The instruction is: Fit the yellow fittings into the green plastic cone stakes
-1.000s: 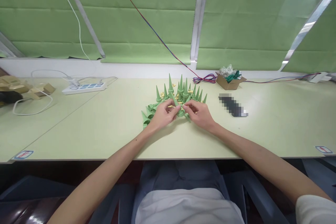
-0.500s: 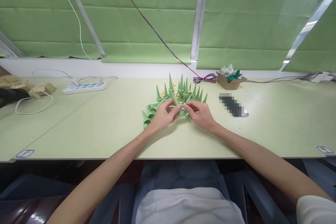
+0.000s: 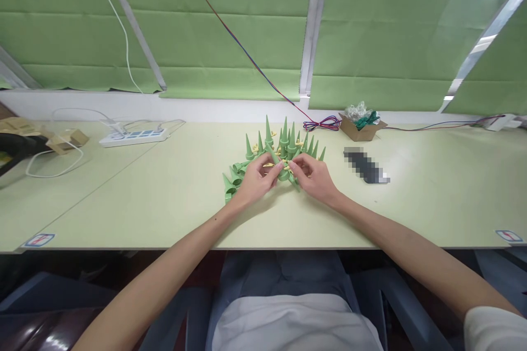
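My left hand (image 3: 260, 177) is closed on a green plastic cone (image 3: 272, 154), its pointed end tilting up and to the left. Close beside it, my right hand (image 3: 313, 175) pinches at the cone's wide end; small yellow bits show near the fingertips, too small to make out. Behind the hands stand several upright green cones (image 3: 285, 134) with small yellow pieces (image 3: 255, 148) among them. More green cones (image 3: 231, 180) lie on their sides to the left of my left hand. My fingers cover part of the held cone.
A power strip (image 3: 134, 137) and small cardboard pieces (image 3: 68, 141) lie on the left of the table (image 3: 123, 203). A small cardboard box (image 3: 362, 130) with plastic and green stuff stands at the back right, near coiled wires (image 3: 325, 123) and a pixelated dark object (image 3: 365, 164).
My hands stay nearly in place around the cone, with only a slight shift of the right fingertips. At the far left edge, a dark shape has moved.
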`<state>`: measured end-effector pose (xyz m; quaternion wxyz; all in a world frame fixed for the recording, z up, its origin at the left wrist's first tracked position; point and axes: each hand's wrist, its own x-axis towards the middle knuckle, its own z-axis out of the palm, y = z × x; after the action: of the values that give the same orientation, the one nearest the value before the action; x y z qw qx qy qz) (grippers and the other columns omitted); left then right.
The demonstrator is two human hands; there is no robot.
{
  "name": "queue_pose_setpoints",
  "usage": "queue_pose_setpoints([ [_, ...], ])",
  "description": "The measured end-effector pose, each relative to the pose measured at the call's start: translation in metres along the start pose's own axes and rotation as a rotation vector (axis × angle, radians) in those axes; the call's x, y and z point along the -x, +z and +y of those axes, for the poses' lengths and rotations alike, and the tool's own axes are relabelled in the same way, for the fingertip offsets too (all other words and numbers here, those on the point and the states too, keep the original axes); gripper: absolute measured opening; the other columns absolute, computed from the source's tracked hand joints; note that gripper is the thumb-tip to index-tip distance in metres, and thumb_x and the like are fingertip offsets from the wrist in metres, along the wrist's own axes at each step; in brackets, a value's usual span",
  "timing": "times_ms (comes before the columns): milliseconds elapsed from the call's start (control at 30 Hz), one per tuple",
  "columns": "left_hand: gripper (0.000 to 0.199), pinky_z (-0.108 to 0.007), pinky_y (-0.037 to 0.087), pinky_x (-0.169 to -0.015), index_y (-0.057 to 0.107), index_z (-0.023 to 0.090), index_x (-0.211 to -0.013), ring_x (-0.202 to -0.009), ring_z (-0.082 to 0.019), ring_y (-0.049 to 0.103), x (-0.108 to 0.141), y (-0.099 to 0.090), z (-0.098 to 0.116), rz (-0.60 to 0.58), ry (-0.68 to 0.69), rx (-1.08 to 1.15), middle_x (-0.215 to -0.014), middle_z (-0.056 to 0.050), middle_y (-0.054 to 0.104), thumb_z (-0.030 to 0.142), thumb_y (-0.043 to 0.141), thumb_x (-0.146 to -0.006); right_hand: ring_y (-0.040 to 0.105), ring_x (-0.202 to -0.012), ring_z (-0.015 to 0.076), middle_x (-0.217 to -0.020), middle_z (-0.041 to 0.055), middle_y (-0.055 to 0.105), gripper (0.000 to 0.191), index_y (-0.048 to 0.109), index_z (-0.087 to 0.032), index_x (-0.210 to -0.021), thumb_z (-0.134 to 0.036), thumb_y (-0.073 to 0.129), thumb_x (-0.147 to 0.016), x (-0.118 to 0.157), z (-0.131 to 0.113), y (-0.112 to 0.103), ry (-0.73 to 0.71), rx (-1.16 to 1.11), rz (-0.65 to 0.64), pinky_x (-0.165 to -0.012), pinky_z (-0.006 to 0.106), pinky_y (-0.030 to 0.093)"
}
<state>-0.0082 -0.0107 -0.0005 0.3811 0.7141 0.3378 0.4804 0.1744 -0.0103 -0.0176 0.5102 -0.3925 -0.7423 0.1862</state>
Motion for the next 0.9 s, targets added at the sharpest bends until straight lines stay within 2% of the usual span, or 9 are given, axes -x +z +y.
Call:
queue_pose_setpoints([
  [167, 0.025, -0.024, 0.037, -0.043, 0.061, 0.020, -0.092, -0.045, -0.010, 0.045, 0.0014, 0.0006, -0.0024, -0.008, 0.001, -0.048, -0.057, 0.004, 0.046, 0.045, 0.061, -0.091, 0.041, -0.048, 0.0103, -0.055, -0.0037, 0.047, 0.032, 0.049, -0.021, -0.074, -0.042, 0.048, -0.097, -0.0004, -0.0009, -0.0010, -0.017, 0.051, -0.043, -0.048, 0.025, 0.033],
  [300, 0.026, -0.024, 0.042, -0.046, 0.062, 0.018, -0.092, -0.051, -0.009, 0.049, 0.0022, 0.0025, -0.0046, -0.014, 0.035, -0.119, -0.073, -0.001, 0.056, 0.044, 0.061, -0.090, 0.038, -0.045, 0.0106, -0.049, -0.0053, 0.040, 0.033, 0.042, -0.022, -0.067, -0.038, 0.047, -0.096, -0.0008, 0.0022, 0.0007, 0.055, -0.007, -0.075, -0.046, 0.025, 0.030],
  [467, 0.024, -0.022, 0.046, -0.049, 0.067, 0.017, -0.096, -0.059, -0.010, 0.053, 0.0022, 0.0025, -0.0069, -0.005, 0.090, -0.223, -0.084, -0.005, 0.062, 0.040, 0.062, -0.090, 0.039, -0.042, 0.0108, -0.045, -0.0060, 0.039, 0.031, 0.042, -0.022, -0.066, -0.036, 0.048, -0.094, -0.0013, 0.0046, 0.0018, 0.140, -0.095, -0.088, -0.044, 0.025, 0.031],
  [567, 0.024, -0.022, 0.051, -0.054, 0.069, 0.017, -0.102, -0.067, -0.011, 0.057, 0.0028, 0.0012, -0.0065, 0.002, 0.141, -0.237, -0.098, -0.009, 0.065, 0.036, 0.063, -0.088, 0.038, -0.040, 0.0101, -0.044, -0.0062, 0.040, 0.032, 0.041, -0.022, -0.064, -0.035, 0.047, -0.093, -0.0021, 0.0028, 0.0009, 0.169, -0.117, -0.101, -0.043, 0.025, 0.032],
  [733, 0.031, -0.024, 0.057, -0.063, 0.068, 0.020, -0.119, -0.072, -0.010, 0.059, 0.0042, -0.0012, -0.0076, -0.064, 0.193, -0.192, -0.113, -0.010, 0.061, 0.024, 0.058, -0.089, 0.038, -0.036, 0.0089, -0.045, -0.0065, 0.037, 0.037, 0.038, -0.023, -0.060, -0.037, 0.049, -0.092, -0.0046, 0.0039, 0.0010, 0.285, -0.281, -0.115, -0.038, 0.024, 0.029],
  [900, 0.035, -0.028, 0.060, -0.075, 0.066, 0.025, -0.123, -0.092, -0.015, 0.061, 0.0046, -0.0015, -0.0101, -0.105, 0.209, -0.164, -0.123, -0.009, 0.057, 0.021, 0.056, -0.090, 0.033, -0.034, 0.0064, -0.047, -0.0082, 0.032, 0.040, 0.036, -0.022, -0.059, -0.041, 0.054, -0.090, -0.0054, 0.0041, 0.0025, 0.378, -0.421, -0.070, -0.035, 0.023, 0.025],
])
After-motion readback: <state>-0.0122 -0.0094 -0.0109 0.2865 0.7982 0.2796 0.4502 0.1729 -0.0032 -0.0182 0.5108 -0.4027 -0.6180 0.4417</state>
